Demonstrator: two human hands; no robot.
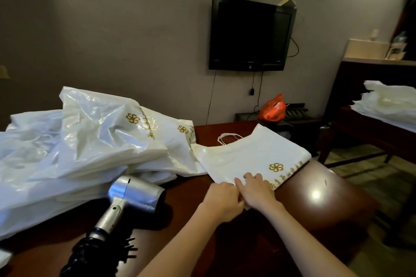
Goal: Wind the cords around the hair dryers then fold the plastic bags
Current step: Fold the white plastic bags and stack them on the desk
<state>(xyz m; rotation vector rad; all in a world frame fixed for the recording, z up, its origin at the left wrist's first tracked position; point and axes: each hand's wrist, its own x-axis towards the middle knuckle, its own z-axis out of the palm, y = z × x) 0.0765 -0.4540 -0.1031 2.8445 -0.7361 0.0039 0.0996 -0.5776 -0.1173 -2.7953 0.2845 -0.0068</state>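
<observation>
Both hands meet at the near corner of a white bag (252,159) that lies flat on the table (319,204). The left hand (221,201) has its fingers curled and pinches the bag's near edge, knuckles up. The right hand (255,191) lies just beside it, touching it, with its fingers spread flat on the plastic and the fingertips pressing down near the gold lettering along the bag's edge. Both forearms reach in from the lower right.

The bag carries a gold pinwheel logo near its right edge, and its far right corner hangs slightly over the table's side. Its white handles (229,137) stick out at the far end, resting on the dark wood.

To the left, a hair dryer (132,195) lies on the table with its silver barrel toward the bag and its handle pointing toward the viewer. A black cord (90,252) is wound round the lower handle, and the plug's prongs stick out to the right.

Behind the dryer, a loose pile of bags (74,153) covers the left of the table, some showing the same gold logo.

Further back, a dark TV (249,33) hangs on the wall, an orange bag (272,109) sits below it, and another stack (387,105) of white plastic rests on a table at the right.
</observation>
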